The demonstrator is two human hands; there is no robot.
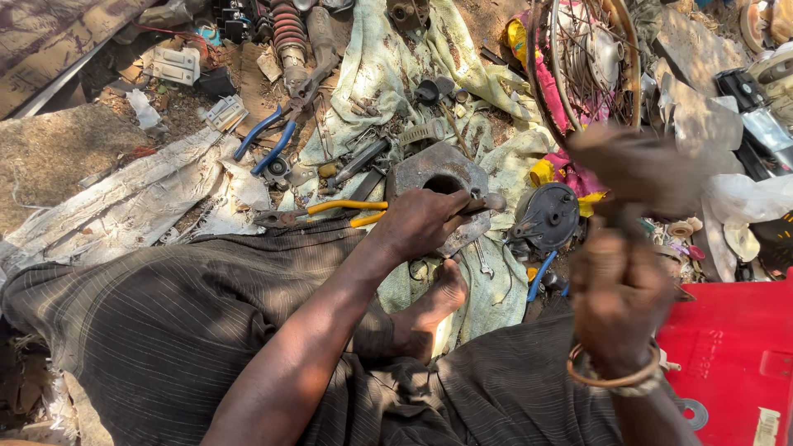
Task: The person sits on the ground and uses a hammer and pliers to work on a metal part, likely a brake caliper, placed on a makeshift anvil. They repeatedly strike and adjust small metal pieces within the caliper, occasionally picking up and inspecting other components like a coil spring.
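I sit on the ground with my bare foot (438, 301) on a pale green cloth (388, 58). My left hand (421, 223) is closed around a small metal piece (489, 201) and presses it onto a heavy rusty metal block (429, 169) with a round hole. My right hand (619, 293), with a bangle on its wrist, is raised to the right of the block and blurred by motion. It grips the handle of what looks like a hammer, whose blurred dark head (640, 169) hangs above and right of the block.
Yellow-handled pliers (343, 211) lie left of the block, blue-handled pliers (264, 140) farther back. A round black part (545, 216) and a small wrench (483, 263) lie to the right. A spoked wheel (586, 58), a coil spring (289, 33) and a red plastic box (727, 355) surround me.
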